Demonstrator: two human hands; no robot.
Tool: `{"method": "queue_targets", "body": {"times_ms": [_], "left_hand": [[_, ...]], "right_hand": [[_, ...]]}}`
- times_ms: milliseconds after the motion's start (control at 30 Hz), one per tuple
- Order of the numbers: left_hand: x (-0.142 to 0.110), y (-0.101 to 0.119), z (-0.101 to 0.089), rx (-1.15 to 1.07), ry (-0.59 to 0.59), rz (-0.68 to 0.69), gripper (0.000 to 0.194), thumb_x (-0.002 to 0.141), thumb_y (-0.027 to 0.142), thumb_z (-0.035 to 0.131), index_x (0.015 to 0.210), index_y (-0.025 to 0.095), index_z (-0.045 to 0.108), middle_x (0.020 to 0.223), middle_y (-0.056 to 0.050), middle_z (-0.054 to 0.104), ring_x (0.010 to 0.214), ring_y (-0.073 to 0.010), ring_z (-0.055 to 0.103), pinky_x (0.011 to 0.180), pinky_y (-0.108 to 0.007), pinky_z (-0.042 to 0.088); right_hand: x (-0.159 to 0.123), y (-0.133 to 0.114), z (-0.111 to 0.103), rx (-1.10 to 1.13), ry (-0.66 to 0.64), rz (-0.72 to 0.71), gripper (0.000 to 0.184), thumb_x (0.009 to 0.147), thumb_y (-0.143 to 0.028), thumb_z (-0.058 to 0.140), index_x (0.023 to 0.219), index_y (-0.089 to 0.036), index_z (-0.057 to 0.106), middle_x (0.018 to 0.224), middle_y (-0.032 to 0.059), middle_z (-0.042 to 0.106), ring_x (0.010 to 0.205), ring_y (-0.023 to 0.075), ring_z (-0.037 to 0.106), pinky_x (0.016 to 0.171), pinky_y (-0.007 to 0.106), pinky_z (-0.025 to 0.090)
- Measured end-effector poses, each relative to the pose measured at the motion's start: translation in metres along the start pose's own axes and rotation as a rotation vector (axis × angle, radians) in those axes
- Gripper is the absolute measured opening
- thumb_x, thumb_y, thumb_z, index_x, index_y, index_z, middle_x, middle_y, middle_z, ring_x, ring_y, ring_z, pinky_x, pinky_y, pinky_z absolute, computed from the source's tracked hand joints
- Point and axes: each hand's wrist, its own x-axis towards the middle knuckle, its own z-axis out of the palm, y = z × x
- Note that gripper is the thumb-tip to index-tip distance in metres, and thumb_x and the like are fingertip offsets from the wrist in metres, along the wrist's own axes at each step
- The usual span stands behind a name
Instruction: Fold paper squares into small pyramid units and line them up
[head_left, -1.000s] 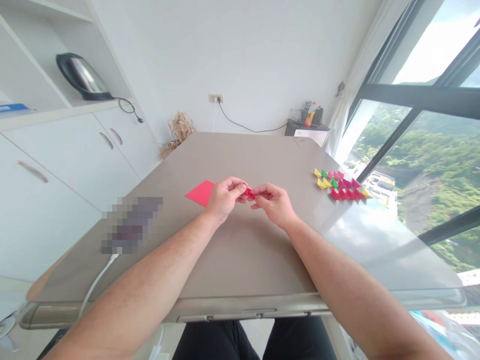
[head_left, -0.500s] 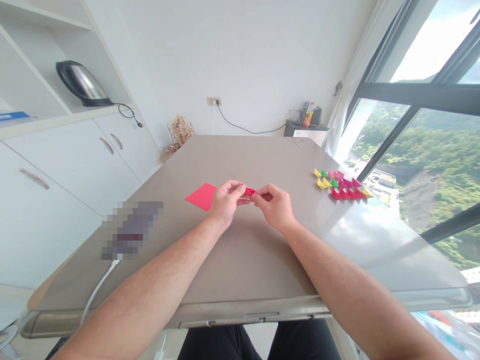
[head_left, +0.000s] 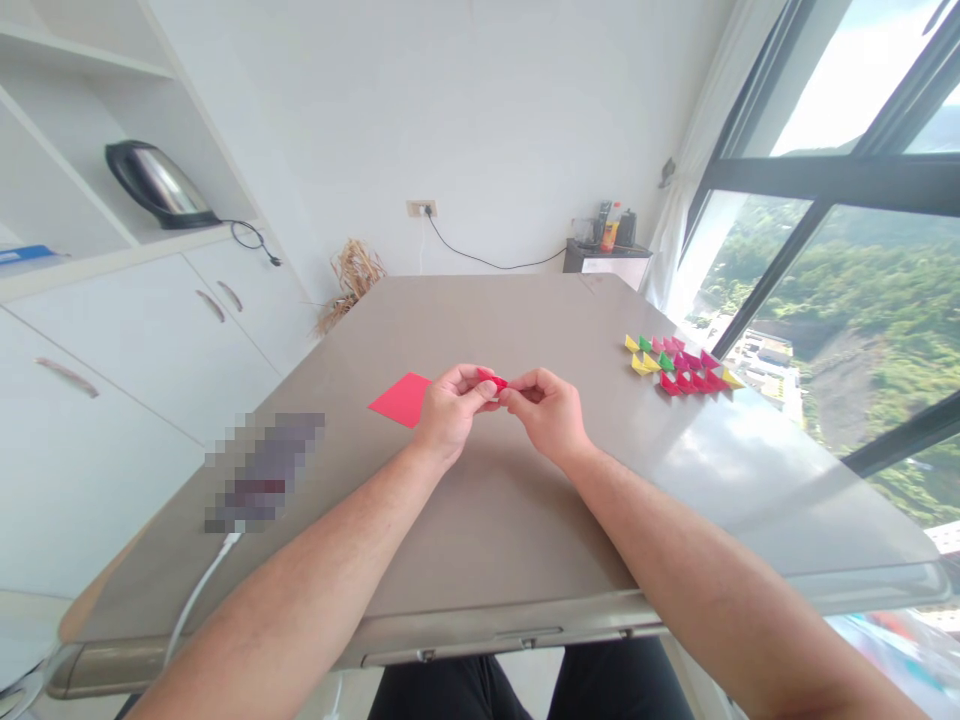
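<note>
A small folded piece of red paper (head_left: 493, 381) is pinched between both hands above the middle of the table. My left hand (head_left: 453, 408) grips its left side, thumb on top. The fingertips of my right hand (head_left: 546, 407) close on its right end. Fingers cover much of the paper, so its full shape is hidden. Just left of my left hand lies a flat sheet of red paper (head_left: 397, 400), partly behind that hand.
Rows of small folded paper boats (head_left: 679, 368) in yellow, green, pink and red stand at the right of the table (head_left: 495, 530). A blurred dark device (head_left: 270, 470) with a white cable (head_left: 196, 590) lies at the left. A kettle (head_left: 161, 185) sits on the shelf.
The head view has shifted slightly. Both hands keep their hold, while the folded red paper is turned a little and more of it shows above my left thumb.
</note>
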Motion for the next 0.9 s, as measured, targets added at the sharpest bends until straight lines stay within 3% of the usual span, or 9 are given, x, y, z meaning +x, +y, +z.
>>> {"method": "queue_targets", "body": {"times_ms": [200, 533, 700, 900], "left_hand": [[-0.003, 0.000, 0.005, 0.001, 0.094, 0.058, 0.029, 0.070, 0.031, 0.084, 0.088, 0.017, 0.066, 0.081, -0.001, 0.071, 0.074, -0.0145, 0.067, 0.068, -0.029, 0.055], [-0.004, -0.002, 0.009, -0.003, 0.218, 0.126, 0.029, 0.069, 0.027, 0.082, 0.091, 0.017, 0.065, 0.077, -0.001, 0.070, 0.071, -0.0142, 0.066, 0.071, -0.031, 0.056], [-0.005, -0.002, 0.009, 0.004, 0.173, 0.159, 0.040, 0.070, 0.026, 0.081, 0.106, 0.016, 0.065, 0.076, -0.001, 0.071, 0.068, -0.0140, 0.066, 0.068, -0.031, 0.056], [-0.004, -0.001, 0.006, 0.045, 0.102, 0.095, 0.035, 0.070, 0.027, 0.083, 0.100, 0.015, 0.070, 0.080, -0.003, 0.073, 0.073, -0.0147, 0.068, 0.068, -0.028, 0.056]], "right_hand": [[-0.001, 0.000, 0.005, 0.094, -0.022, 0.029, 0.019, 0.074, -0.037, 0.078, 0.074, -0.024, 0.064, 0.075, 0.0030, 0.075, 0.075, 0.0226, 0.071, 0.069, 0.037, 0.055], [-0.002, -0.003, 0.013, 0.241, -0.034, 0.078, 0.020, 0.073, -0.028, 0.075, 0.079, -0.023, 0.056, 0.071, 0.0006, 0.072, 0.068, 0.0192, 0.072, 0.066, 0.033, 0.057], [-0.003, -0.007, 0.012, 0.272, -0.080, 0.099, 0.032, 0.072, -0.030, 0.077, 0.097, -0.022, 0.059, 0.076, -0.0006, 0.074, 0.066, 0.0163, 0.071, 0.065, 0.031, 0.057], [-0.002, -0.004, 0.009, 0.189, -0.093, 0.130, 0.019, 0.075, -0.035, 0.077, 0.079, -0.019, 0.067, 0.078, 0.0046, 0.076, 0.069, 0.0170, 0.071, 0.066, 0.030, 0.057]]}}
